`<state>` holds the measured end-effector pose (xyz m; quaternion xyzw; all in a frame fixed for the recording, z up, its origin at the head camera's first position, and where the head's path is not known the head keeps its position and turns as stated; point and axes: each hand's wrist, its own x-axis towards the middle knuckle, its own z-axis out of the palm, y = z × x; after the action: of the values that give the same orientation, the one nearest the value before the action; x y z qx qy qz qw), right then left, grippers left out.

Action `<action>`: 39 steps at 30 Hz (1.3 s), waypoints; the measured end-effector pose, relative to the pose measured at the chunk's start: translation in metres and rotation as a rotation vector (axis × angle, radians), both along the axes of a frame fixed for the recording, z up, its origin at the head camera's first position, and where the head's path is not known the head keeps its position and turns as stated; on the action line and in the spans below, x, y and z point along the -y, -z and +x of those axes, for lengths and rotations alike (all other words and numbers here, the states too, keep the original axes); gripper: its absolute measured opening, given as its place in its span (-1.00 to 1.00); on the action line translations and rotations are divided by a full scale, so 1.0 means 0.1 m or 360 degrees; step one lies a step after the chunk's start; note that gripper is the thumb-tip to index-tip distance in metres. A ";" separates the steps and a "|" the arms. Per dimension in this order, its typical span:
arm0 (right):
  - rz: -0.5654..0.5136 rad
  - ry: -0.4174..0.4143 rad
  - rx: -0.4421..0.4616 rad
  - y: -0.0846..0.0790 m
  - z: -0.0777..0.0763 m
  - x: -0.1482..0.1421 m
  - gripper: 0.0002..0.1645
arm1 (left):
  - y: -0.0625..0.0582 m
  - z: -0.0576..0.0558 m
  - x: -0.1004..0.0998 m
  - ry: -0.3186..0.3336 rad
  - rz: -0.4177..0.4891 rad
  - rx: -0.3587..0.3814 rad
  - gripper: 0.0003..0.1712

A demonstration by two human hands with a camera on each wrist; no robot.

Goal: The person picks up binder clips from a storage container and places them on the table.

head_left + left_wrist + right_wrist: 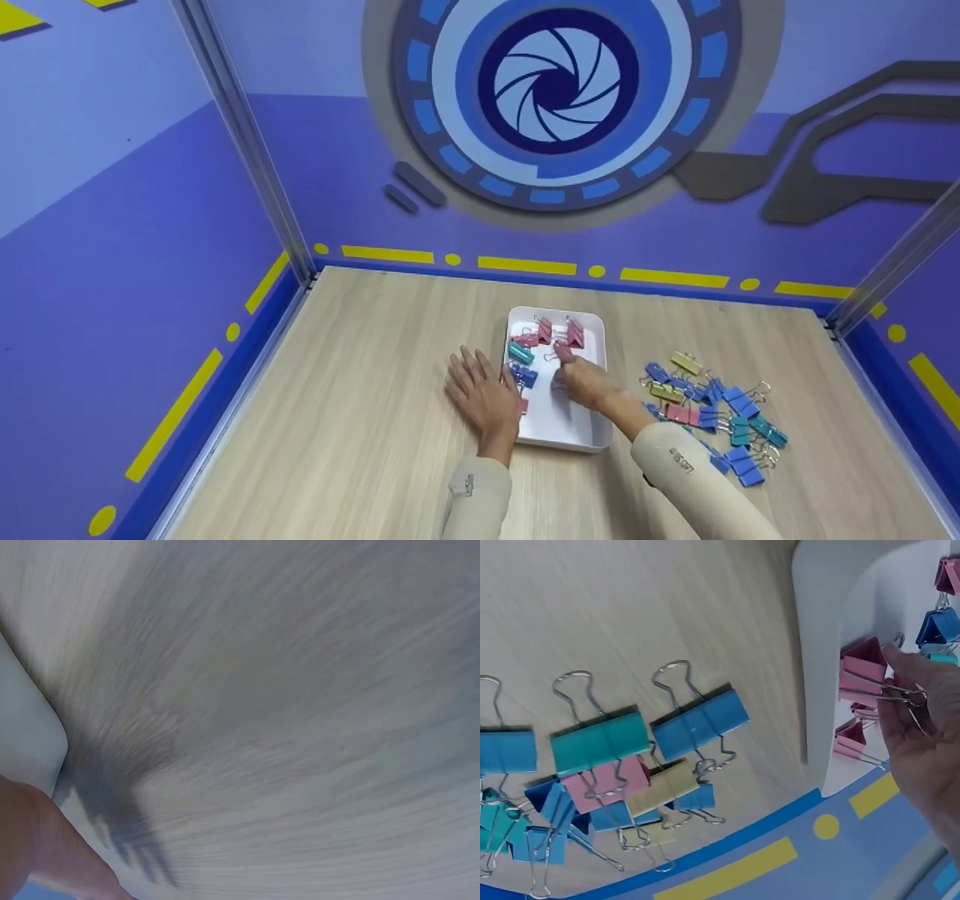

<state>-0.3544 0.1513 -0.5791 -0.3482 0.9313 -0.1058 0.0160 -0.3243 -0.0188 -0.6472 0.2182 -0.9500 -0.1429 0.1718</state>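
Observation:
A white tray (562, 424) lies on the wooden table with several binder clips in it: pink ones toward its far end, a teal one (520, 352) and a blue one (523, 375) along its left side. Over the tray, my right hand (589, 384) pinches a pink binder clip (864, 671) by its wire handles. My left hand (484, 397) lies with fingers spread at the tray's left edge, its thumb side overlapping the rim. Part of that hand (64, 847) shows at the lower left of the left wrist view, beside a pale rounded edge.
Right of the tray is a loose pile of blue, teal, yellow and pink binder clips, including a teal clip (600, 741) and a yellow clip (686, 363). A blue back wall (337, 187) and side walls border the table (360, 390).

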 end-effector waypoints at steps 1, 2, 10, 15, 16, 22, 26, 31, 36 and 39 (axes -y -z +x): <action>-0.0001 -0.0029 0.0033 0.00 0.01 -0.02 -0.79 | 0.00 0.00 0.00 0.0002 -0.0002 -0.0003 -0.27; -0.0002 -0.0057 0.0061 0.00 0.03 -0.05 -0.84 | 0.00 0.00 0.00 0.0004 0.0001 -0.0010 -0.27; 0.0136 -0.0119 0.0139 -0.10 0.10 -0.19 -0.80 | -0.01 0.01 0.01 0.0026 0.0014 0.0014 -0.27; 0.0176 -0.0074 0.0253 -0.12 0.16 -0.21 -0.79 | 0.00 0.01 0.01 0.0026 0.0020 0.0005 -0.26; 0.0173 -0.0061 0.0287 -0.12 0.17 -0.20 -0.78 | 0.01 0.01 0.00 0.0029 0.0025 0.0008 -0.26; 0.0134 0.0033 0.0301 -0.05 0.27 -0.22 -0.82 | 0.04 0.03 -0.02 0.0047 0.0007 0.0058 -0.26; 0.0063 0.0125 0.0191 0.04 0.34 -0.19 -0.87 | 0.03 0.03 0.00 0.0061 -0.0007 0.0070 -0.26; -0.0020 0.0281 0.0239 0.07 0.39 -0.08 -0.87 | 0.01 0.04 0.03 0.0055 0.0002 0.0070 -0.26; -0.0082 0.0424 0.0264 0.05 0.39 0.01 -0.85 | -0.01 0.04 0.03 0.0070 0.0006 0.0058 -0.26; -0.0097 0.0476 0.0247 0.04 0.38 0.02 -0.82 | -0.02 0.04 0.01 0.0089 0.0010 0.0062 -0.26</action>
<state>-0.3160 0.1490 -0.5833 -0.1970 0.9650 -0.1617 0.0616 -0.3208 -0.0198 -0.6456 0.1947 -0.9584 -0.1465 0.1484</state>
